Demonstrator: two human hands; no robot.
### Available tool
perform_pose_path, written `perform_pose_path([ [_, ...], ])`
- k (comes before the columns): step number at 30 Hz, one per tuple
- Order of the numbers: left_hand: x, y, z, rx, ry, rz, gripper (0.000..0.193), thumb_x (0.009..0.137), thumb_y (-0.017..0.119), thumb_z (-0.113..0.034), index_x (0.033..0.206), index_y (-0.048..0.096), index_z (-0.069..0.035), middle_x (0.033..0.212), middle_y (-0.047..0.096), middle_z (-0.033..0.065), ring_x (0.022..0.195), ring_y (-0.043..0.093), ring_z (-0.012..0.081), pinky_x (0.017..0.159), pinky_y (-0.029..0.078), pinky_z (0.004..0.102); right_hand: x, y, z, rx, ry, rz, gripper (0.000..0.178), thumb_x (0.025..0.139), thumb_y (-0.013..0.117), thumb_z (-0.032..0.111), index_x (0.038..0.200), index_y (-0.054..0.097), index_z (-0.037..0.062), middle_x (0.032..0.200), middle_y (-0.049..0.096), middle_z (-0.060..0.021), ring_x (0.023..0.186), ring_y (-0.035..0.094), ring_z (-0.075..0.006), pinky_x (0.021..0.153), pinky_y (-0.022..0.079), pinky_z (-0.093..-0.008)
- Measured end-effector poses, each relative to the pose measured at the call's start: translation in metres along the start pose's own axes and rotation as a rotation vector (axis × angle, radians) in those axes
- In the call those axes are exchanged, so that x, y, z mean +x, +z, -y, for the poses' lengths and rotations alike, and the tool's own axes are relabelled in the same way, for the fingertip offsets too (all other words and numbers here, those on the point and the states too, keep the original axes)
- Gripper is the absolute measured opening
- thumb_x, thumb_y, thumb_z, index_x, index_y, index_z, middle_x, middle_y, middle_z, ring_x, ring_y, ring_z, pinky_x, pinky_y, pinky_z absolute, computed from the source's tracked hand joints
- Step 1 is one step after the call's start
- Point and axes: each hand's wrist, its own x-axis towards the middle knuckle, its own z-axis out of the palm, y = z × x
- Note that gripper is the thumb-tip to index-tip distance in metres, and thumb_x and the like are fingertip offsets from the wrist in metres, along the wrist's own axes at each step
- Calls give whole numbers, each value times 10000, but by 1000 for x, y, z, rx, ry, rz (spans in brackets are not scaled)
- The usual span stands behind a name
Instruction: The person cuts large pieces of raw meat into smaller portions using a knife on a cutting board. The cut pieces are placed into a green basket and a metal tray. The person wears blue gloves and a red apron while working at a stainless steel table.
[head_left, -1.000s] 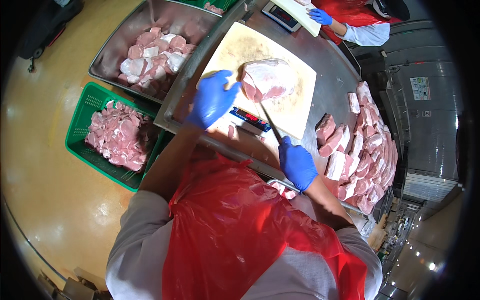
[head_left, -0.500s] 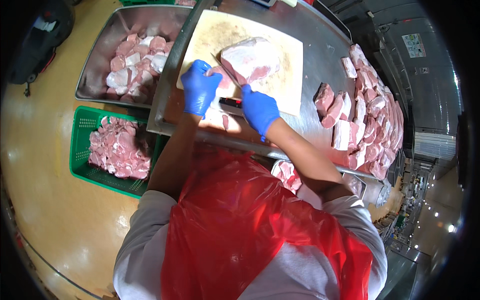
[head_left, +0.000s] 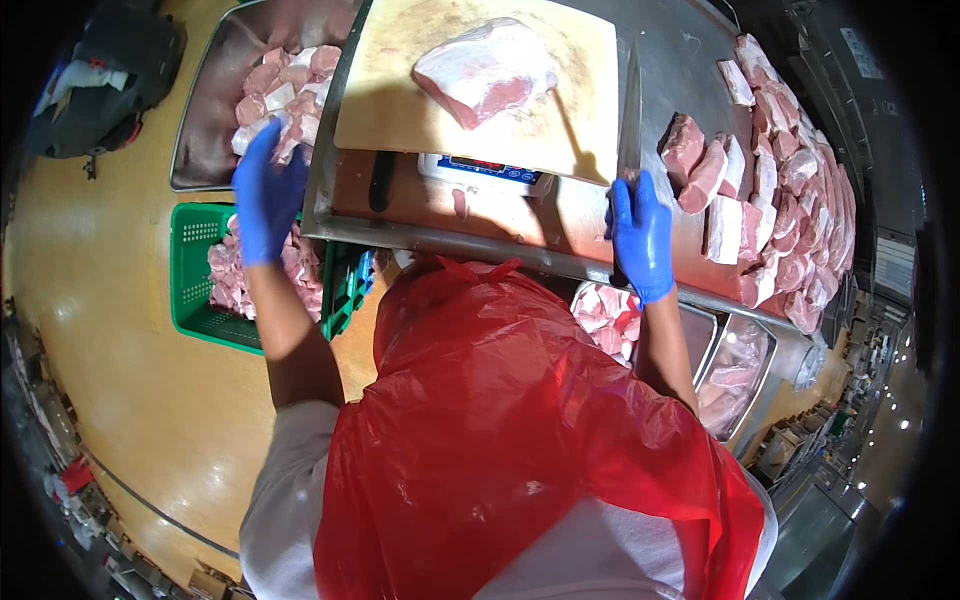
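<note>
Left hand (head_left: 268, 195), blue glove: grip open, fingers extended, nothing seen in it; raised near the steel tub and the green basket; contact with either cannot be told.

Right hand (head_left: 642, 232), blue glove: grip closed around the handle of a knife (head_left: 632, 110); long blade pointing away from the wearer, just beside the right edge of the cutting board.

Meat block (head_left: 485, 70), one, large, pink with a white fat cover: lies on the cutting board (head_left: 380, 110), pale, worn, apart from both hands.

Scale (head_left: 510, 175), one, blue panel with red display: partly covered by the board.

Black handle (head_left: 381, 182), one: on the counter (head_left: 680, 80), left of the scale, at the board's near edge.

Meat scrap (head_left: 460, 203), one, small: on the counter, near the scale.

Meat strips (head_left: 790, 210), many, heaped: right side of the counter.

Steel tub (head_left: 205, 155): thick meat pieces inside.

Green basket (head_left: 186, 265), perforated: smaller pink trimmings inside.

Apron (head_left: 460, 420), red, plastic: on the wearer.
</note>
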Motion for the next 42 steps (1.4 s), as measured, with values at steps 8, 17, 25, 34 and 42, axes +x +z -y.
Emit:
perform_pose_path([
  [8, 122, 163, -188, 406, 147, 811, 877, 820, 754, -403, 1533, 358, -81, 1361, 546, 277, 1205, 561, 452, 1020, 456, 501, 13, -10, -13, 49, -174, -139, 159, 992, 593, 131, 1058, 538, -3, 790, 648, -282, 740, 648, -480, 576, 483, -505],
  [17, 147, 133, -127, 92, 1038, 896, 553, 914, 591, -115, 1458, 509, -169, 1481, 480, 192, 1349, 494, 301, 1133, 377, 448, -7, -8, -66, -20, -174, -57, 158, 1044, 546, 176, 1043, 528, 18, 659, 584, -98, 492, 550, -155, 475, 440, -330],
  [25, 26, 111, -127, -162, 238, 238, 310, 842, 728, -118, 1131, 649, -40, 1047, 645, 168, 964, 649, 328, 861, 525, 414, 6, 33, -28, -143, -381, -43, 127, 1009, 565, 158, 1042, 550, 37, 847, 666, -231, 771, 635, -463, 629, 495, -499],
  [34, -21, 151, -133, -5, -16, 49, 97, 771, 702, -137, 750, 614, -101, 748, 621, 106, 742, 632, 340, 662, 506, 434, 71, 78, 74, -221, -601, 186, 104, 915, 556, 109, 1004, 560, 56, 920, 708, -177, 835, 689, -390, 690, 539, -487],
  [42, -35, 139, -123, -152, -3, -26, 79, 764, 728, -114, 785, 653, -103, 815, 669, 88, 736, 660, 302, 657, 534, 413, 88, 4, 19, -924, -593, 511, 303, 978, 511, 181, 1277, 530, 133, 985, 706, -216, 844, 702, -405, 684, 550, -502],
])
